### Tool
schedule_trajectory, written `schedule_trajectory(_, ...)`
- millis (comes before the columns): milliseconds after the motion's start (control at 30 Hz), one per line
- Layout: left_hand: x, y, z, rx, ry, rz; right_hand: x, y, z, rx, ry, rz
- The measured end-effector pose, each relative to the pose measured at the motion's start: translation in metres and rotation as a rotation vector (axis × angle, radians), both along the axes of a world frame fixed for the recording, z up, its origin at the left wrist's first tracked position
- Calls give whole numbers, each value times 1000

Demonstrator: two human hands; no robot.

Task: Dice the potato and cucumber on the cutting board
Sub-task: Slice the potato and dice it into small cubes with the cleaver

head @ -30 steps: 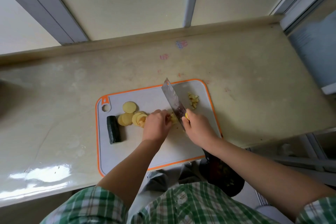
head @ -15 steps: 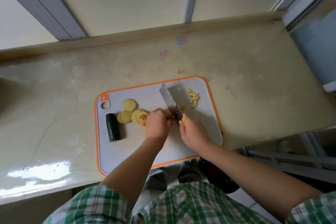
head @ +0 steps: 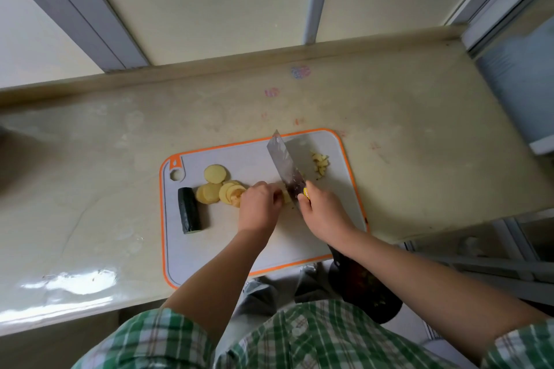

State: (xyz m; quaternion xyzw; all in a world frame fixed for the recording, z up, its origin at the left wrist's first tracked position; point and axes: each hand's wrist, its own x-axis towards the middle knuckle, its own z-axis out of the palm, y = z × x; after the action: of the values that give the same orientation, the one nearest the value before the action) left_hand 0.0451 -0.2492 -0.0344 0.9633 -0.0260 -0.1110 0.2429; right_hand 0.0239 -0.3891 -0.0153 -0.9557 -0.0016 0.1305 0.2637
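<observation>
Gripping cleaver [head: 284, 163], right hand [head: 322, 213] aims blade away-left; left hand [head: 259, 207] curled fingers clamp potato piece [head: 286, 197]. Cucumber [head: 189, 210] lies near-to-far, board [head: 192, 255] left; slices [head: 214, 186] between.

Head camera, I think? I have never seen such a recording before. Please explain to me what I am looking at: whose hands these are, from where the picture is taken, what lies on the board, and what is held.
There is no machine here. A person wears one camera on the head, so the picture looks down at their own two hands. The left hand holds down a potato piece with curled fingers. The right hand grips a knife, and its blade stands just beside that piece. Everything lies on a grey board with an orange rim, on a pale counter. On the left of the board lie a dark cucumber, not yet diced, and round potato slices. At the far right is a small heap of diced potato.
</observation>
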Motion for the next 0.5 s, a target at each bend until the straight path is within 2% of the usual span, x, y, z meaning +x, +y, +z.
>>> schedule_trajectory(500,3,-2,-6,14,24,44,-5,16,-11,-23,-7,-12)
